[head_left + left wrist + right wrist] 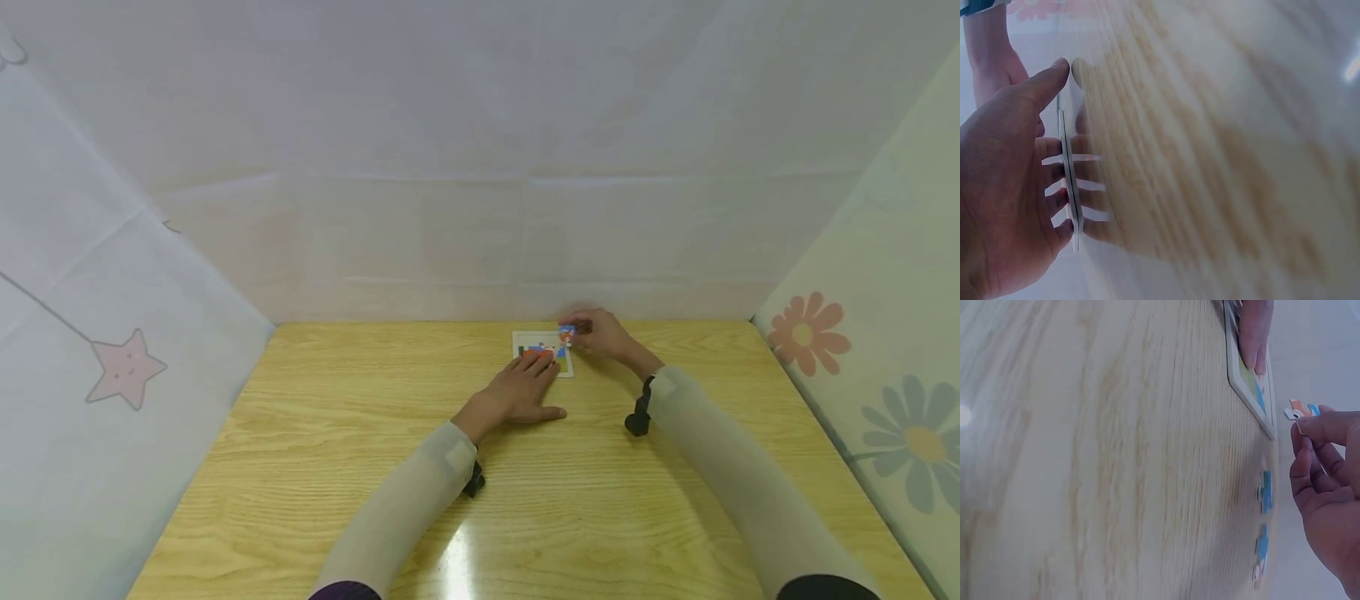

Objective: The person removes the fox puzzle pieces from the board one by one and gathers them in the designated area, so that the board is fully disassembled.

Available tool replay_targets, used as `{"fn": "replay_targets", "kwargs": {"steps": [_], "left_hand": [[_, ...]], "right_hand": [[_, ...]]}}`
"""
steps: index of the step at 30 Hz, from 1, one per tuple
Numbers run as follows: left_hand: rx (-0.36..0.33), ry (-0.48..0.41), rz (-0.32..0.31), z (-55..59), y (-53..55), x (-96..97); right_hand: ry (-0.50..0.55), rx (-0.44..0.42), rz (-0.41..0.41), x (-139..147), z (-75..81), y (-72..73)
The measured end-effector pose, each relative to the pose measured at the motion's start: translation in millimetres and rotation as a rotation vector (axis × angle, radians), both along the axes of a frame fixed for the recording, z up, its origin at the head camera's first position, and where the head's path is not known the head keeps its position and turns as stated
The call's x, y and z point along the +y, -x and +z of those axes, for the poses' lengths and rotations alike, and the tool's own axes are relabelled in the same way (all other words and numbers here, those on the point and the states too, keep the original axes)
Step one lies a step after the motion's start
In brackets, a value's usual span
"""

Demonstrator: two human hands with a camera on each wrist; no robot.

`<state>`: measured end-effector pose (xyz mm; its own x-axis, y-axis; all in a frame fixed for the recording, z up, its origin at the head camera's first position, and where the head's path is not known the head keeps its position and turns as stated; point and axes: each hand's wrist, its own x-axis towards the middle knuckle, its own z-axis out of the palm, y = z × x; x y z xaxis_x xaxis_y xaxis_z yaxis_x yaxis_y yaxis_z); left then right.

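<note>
A small puzzle board with a white frame [517, 340] lies on the table near its back edge, partly filled with a coloured picture. My left hand [521, 395] rests on its front left part, fingers straight and spread, thumb out to the side. In the left wrist view those fingers [1055, 170] press against the thin board [1067, 164]. My right hand [606, 335] pinches a jigsaw piece [1304, 410] between thumb and fingers, raised by the board's back right corner. The piece shows orange, blue and white. The left hand covers part of the picture.
Two loose puzzle pieces, one blue-green [1265, 492] and one blue and white [1262, 545], lie on the wooden table [337, 433] below my right hand in the right wrist view. A white cloth wall [420, 242] rises behind the table.
</note>
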<state>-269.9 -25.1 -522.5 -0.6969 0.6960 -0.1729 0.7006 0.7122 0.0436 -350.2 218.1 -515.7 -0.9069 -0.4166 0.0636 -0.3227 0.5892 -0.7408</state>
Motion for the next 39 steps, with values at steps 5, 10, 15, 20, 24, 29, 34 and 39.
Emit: {"fn": "replay_targets", "kwargs": {"steps": [5, 10, 15, 20, 24, 29, 34, 39], "left_hand": [[-0.004, -0.014, -0.005, 1.0, -1.3, -1.0], [-0.003, -0.017, 0.000, -1.6, 0.2, -0.5], [0.004, -0.019, -0.007, -1.1, 0.5, -0.9], [0.000, -0.015, -0.015, 0.9, -1.0, -1.7], [0.001, -0.023, -0.019, 2.0, -1.6, -2.2], [0.001, -0.028, -0.017, 2.5, -2.2, -2.2], [-0.001, -0.033, -0.018, 2.5, -2.4, -1.8], [-0.008, -0.042, -0.020, 3.7, -2.7, -2.2]], "right_hand": [[0.014, -0.022, 0.008, 9, 2.4, -3.5], [0.006, -0.001, 0.008, 20, 5.1, -6.5], [-0.016, 0.002, -0.019, 32, 8.0, -9.7], [-0.021, -0.003, -0.037, 43, 7.7, -11.1], [-0.030, 0.005, -0.053, 52, 6.5, -11.3], [-0.036, 0.013, -0.076, 62, 6.4, -12.6], [-0.041, -0.013, -0.107, 72, 6.7, -15.1], [-0.048, -0.035, -0.128, 83, 9.4, -19.4]]}}
